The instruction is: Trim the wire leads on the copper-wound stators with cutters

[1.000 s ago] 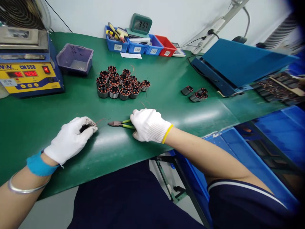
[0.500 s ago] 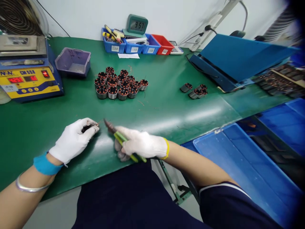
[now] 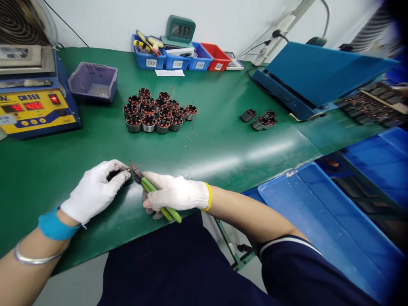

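My left hand point(image 3: 95, 189), in a white glove, is curled round a wound motor stator point(image 3: 115, 174); the fingers hide most of it, and only a dark part and some copper at the fingertips show. In my gloved right hand point(image 3: 178, 192) is a pair of green-handled wire cutters point(image 3: 136, 173), gripped by the handles. Their dark jaws point up and left, close beside the left fingertips. Whether the jaws touch a wire cannot be made out. Beyond the hands stands a cluster of several copper-wound stators point(image 3: 148, 123) on the green bench top point(image 3: 216, 157).
A few more stators point(image 3: 263, 123) stand to the right, before a blue slanted panel point(image 3: 318, 76). Wire scraps lie about. At the left are a purple bin point(image 3: 108, 90) and a yellow-fronted device point(image 3: 38, 110). Tool boxes point(image 3: 150, 62) line the wall. Blue trays point(image 3: 306, 204) lie right.
My right hand has moved left with the wire cutters, bringing their jaws closer to the left fingertips. The left hand keeps its grip, and the view has shifted slightly.
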`<action>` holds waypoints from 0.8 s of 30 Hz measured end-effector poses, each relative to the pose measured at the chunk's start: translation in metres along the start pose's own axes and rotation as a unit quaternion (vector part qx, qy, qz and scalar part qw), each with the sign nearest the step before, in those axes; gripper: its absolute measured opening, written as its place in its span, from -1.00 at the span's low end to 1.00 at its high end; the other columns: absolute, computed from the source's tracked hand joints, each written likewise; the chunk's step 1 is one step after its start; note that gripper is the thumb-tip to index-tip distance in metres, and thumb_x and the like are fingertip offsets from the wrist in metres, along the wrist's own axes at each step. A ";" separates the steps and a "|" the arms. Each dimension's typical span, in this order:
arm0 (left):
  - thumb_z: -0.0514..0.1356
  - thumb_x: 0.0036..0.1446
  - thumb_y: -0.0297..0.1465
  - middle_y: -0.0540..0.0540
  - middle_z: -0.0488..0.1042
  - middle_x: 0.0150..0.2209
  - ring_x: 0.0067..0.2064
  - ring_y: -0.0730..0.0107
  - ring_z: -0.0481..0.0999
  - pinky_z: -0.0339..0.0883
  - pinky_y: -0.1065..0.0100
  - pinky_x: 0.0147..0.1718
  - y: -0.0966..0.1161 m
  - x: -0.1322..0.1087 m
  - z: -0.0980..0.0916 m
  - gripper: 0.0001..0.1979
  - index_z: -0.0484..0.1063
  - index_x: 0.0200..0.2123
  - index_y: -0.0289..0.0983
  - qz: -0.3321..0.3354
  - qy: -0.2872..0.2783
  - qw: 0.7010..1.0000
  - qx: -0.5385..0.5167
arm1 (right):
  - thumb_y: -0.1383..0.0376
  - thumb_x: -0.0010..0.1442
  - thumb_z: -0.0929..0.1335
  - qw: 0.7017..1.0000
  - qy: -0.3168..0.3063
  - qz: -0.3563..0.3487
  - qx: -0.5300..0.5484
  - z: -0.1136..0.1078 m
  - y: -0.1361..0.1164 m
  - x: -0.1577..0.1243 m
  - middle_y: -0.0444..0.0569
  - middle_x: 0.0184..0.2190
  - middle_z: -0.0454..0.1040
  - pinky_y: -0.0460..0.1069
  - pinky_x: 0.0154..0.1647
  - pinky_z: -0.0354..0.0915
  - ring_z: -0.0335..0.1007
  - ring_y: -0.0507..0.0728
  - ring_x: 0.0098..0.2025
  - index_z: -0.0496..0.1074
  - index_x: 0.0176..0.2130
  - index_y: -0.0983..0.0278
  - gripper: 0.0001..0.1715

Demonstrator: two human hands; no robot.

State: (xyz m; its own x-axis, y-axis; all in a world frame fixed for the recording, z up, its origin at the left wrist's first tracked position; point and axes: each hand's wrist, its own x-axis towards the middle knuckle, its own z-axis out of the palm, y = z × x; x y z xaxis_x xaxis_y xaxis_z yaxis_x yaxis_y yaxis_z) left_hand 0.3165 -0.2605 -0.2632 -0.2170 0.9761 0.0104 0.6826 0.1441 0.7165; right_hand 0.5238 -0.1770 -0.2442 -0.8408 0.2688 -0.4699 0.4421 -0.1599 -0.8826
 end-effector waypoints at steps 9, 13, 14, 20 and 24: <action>0.10 0.16 0.00 -0.05 0.60 -0.27 -0.23 0.16 0.54 0.38 0.23 -0.17 -0.001 0.002 0.001 -0.61 0.54 -0.25 -0.15 0.015 -0.005 1.000 0.015 | 0.29 0.10 0.37 1.000 0.006 0.004 -0.022 0.002 0.003 0.002 -0.18 -0.40 0.42 -0.12 -0.55 0.45 0.45 0.01 -0.49 0.23 -0.18 0.23 -0.71; 0.18 0.08 0.05 -0.06 0.61 -0.28 -0.24 0.13 0.55 0.41 0.21 -0.18 0.000 0.000 0.000 -0.58 0.55 -0.29 -0.16 -0.008 -0.009 1.000 0.000 | 0.32 0.17 0.30 0.996 0.028 0.012 -0.083 -0.003 -0.004 0.002 -0.22 -0.47 0.40 -0.16 -0.57 0.38 0.40 -0.02 -0.54 0.25 -0.06 0.22 -0.69; 0.22 0.04 0.07 -0.07 0.61 -0.26 -0.22 0.11 0.55 0.41 0.20 -0.17 0.001 -0.001 -0.001 -0.57 0.55 -0.28 -0.17 -0.018 0.005 1.000 -0.012 | 0.29 0.20 0.30 0.992 0.034 0.017 -0.120 -0.004 -0.006 -0.001 -0.21 -0.46 0.43 -0.15 -0.55 0.38 0.41 -0.01 -0.53 0.26 0.00 0.21 -0.65; 0.24 0.04 0.13 -0.12 0.55 -0.29 -0.20 0.18 0.57 0.44 0.19 -0.14 -0.001 0.013 -0.006 -0.44 0.49 -0.24 -0.28 -0.038 0.235 0.897 -0.372 | 0.12 0.21 0.36 0.828 0.194 -0.033 -0.525 0.005 -0.009 -0.018 0.07 -0.08 0.49 0.07 -0.31 0.43 0.50 0.25 -0.18 0.34 0.08 0.26 -0.51; 0.28 -0.02 0.14 -0.10 0.52 -0.33 -0.19 0.19 0.58 0.45 0.26 -0.23 -0.005 0.025 -0.010 -0.43 0.48 -0.29 -0.28 -0.081 0.259 0.862 -0.428 | 0.03 0.20 0.39 0.710 0.277 -0.077 -0.643 0.013 -0.005 -0.012 0.14 -0.11 0.43 0.17 -0.30 0.41 0.44 0.32 -0.18 0.41 0.00 0.34 -0.48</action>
State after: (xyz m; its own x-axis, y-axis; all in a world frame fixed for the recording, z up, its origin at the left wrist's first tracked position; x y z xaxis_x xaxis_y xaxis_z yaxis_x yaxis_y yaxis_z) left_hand 0.3002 -0.2388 -0.2596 -0.6948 0.7191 0.0130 -0.1025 -0.1169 0.9879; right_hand 0.5273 -0.1921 -0.2344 -0.8154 0.5787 0.0133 0.5778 0.8151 -0.0421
